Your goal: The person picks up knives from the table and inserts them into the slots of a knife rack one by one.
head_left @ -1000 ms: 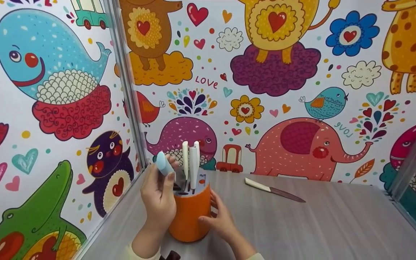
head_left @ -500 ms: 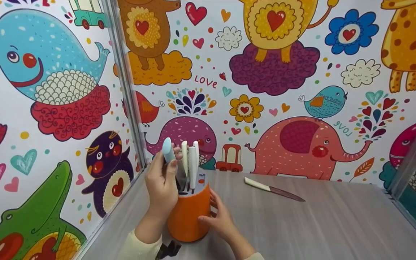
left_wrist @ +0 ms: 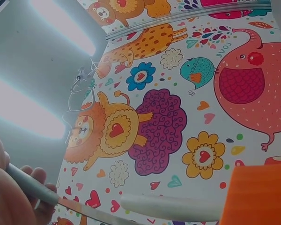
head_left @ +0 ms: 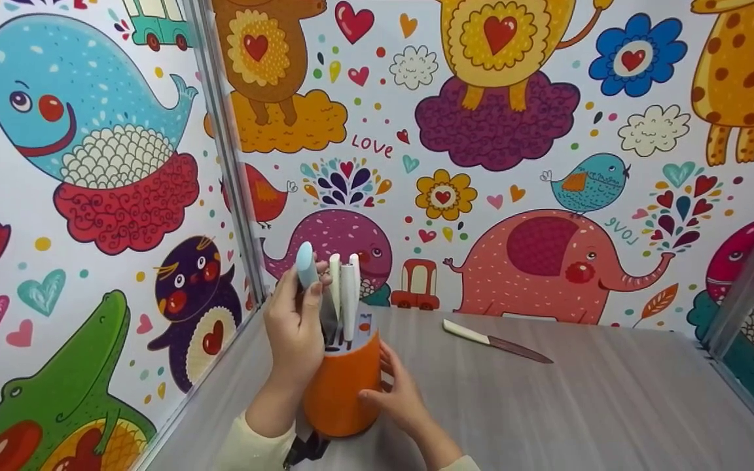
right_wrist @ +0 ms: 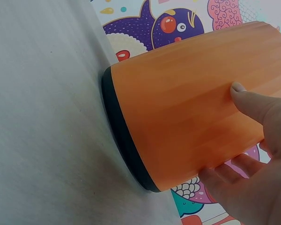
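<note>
My left hand [head_left: 293,330] grips the light blue handle of a knife [head_left: 306,260] at the left side of an orange knife block [head_left: 343,399]. In the left wrist view, part of that knife's blade [left_wrist: 96,214] shows beyond the fingers; whether its tip sits in a slot is hidden. Several other pale handles [head_left: 351,297] stick up from the block's slanted grey top. Low on the block's right side, my right hand [head_left: 406,396] holds it, with the thumb [right_wrist: 253,104] on the near face and the fingers round the side. The block stands upright on its dark base [right_wrist: 124,136].
A knife with a cream handle [head_left: 467,332] lies on the grey table [head_left: 547,418] to the right, its brownish blade pointing right. Brightly printed walls [head_left: 514,190] border the table at the back and left, with metal posts [head_left: 236,163] at the corners.
My left hand has risen slightly and shifted right, and the blue-handled knife has become more upright. My right hand and the block stay in place.
</note>
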A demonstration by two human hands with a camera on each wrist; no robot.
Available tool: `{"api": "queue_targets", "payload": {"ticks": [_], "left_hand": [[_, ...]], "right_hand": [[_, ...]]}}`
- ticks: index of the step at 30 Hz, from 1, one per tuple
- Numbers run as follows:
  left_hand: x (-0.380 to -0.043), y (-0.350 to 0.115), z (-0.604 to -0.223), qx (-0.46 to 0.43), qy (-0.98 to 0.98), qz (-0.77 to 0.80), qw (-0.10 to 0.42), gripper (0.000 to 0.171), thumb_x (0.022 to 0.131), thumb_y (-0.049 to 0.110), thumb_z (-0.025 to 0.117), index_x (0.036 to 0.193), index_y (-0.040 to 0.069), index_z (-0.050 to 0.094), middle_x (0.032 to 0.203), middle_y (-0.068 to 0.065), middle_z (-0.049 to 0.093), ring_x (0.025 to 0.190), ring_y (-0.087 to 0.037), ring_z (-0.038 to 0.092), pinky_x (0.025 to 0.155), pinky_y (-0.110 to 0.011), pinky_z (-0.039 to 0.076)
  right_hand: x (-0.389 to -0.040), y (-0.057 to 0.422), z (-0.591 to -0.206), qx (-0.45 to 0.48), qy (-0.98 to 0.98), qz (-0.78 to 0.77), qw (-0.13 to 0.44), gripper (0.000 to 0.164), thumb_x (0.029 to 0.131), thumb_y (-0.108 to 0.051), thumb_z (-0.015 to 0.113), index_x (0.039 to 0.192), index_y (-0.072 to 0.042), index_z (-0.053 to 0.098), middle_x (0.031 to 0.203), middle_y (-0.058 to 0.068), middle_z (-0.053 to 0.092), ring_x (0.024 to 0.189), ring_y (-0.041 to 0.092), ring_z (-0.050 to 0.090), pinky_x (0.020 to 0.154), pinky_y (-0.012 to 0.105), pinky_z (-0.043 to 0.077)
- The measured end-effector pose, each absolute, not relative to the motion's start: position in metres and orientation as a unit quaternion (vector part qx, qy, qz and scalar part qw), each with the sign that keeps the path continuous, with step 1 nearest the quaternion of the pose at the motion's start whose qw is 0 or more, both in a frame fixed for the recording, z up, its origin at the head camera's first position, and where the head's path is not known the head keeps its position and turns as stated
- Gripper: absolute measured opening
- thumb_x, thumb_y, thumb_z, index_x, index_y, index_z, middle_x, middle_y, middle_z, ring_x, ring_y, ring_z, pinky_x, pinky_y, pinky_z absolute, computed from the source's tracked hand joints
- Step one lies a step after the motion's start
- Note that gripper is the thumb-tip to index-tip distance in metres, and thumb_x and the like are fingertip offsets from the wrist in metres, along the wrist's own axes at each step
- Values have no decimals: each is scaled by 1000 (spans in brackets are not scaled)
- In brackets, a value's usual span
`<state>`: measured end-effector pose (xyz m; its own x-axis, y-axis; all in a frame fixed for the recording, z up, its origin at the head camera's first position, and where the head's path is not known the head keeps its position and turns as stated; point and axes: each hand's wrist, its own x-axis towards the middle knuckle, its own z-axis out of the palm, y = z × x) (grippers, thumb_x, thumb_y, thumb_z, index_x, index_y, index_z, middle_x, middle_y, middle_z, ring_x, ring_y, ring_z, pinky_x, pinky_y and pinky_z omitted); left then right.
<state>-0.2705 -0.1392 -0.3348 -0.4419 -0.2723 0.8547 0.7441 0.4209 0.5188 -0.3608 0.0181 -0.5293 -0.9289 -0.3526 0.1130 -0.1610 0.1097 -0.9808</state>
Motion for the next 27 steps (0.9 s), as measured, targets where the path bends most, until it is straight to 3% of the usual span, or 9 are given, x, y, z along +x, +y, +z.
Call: {"api": "queue_targets", "payload": {"ticks": [7, 15, 27], "left_hand": [[-273, -137, -330, -126, -680, -525, 495, 27, 100, 11, 56, 126, 4, 60, 114, -8, 68, 103, -21, 70, 97, -20, 52], [-273, -134, -328, -134, -680, -499, 521, 23, 97, 6, 60, 120, 4, 63, 110, -6, 70, 103, -17, 67, 96, -20, 52], [-293, -135, -340, -85, -696, -568, 430, 28, 100, 22, 58, 126, 12, 62, 118, -1, 69, 107, -15, 67, 101, -33, 52]], "right_hand": [[-361, 18, -528, -174, 742, -643, 69, 98, 73, -44, 84, 154, -32, 29, 158, 5, 38, 142, 34, 41, 113, 57, 36], [-360, 17, -527, -169, 745, -641, 69, 100, 71, -48, 84, 154, -36, 28, 158, 2, 38, 141, 31, 42, 114, 55, 37], [-360, 18, -529, -176, 742, -643, 71, 98, 73, -47, 83, 154, -35, 29, 158, 4, 38, 141, 33, 41, 113, 57, 36]]}}
